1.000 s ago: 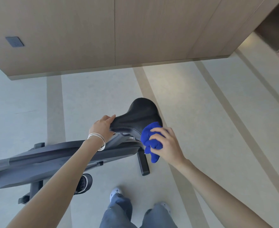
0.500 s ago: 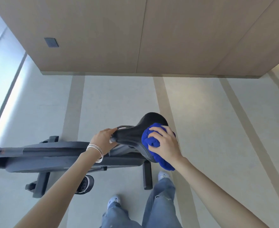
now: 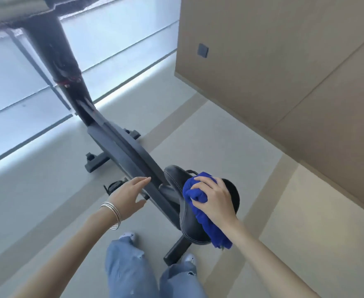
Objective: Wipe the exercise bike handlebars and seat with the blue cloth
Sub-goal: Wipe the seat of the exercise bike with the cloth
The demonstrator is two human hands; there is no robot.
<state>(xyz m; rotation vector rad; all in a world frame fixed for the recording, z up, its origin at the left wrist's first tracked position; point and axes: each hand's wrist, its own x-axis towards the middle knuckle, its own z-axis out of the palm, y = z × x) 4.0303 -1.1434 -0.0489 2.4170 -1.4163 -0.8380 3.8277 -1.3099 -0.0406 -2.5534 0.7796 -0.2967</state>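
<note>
The blue cloth (image 3: 192, 193) is bunched on top of the black seat (image 3: 188, 221) of the exercise bike (image 3: 131, 155), at the lower right of the view. It is pressed down onto the saddle by the right hand (image 3: 217, 200), whose fingers (image 3: 203, 182) are curled over the bunch and clamped on it. A tail of the cloth is draped over the near edge of the seat below the wrist.

The left hand (image 3: 129, 195) is held just beside the bike's sloping dark frame, left of the seat. Its fingers (image 3: 141, 182) are straight and together, with the thumb spread apart, and nothing is held. Whether the fingertips touch the frame cannot be told. Thin silver bangles (image 3: 113, 212) are worn on the left wrist.

The bike's stem (image 3: 56, 52) is seen rising to the upper left, where its top is blurred. The bike is stood on a pale floor (image 3: 198, 130), between a bright window (image 3: 116, 35) and a tan panelled wall (image 3: 284, 65). Blue jeans (image 3: 129, 274) are seen at the bottom edge.
</note>
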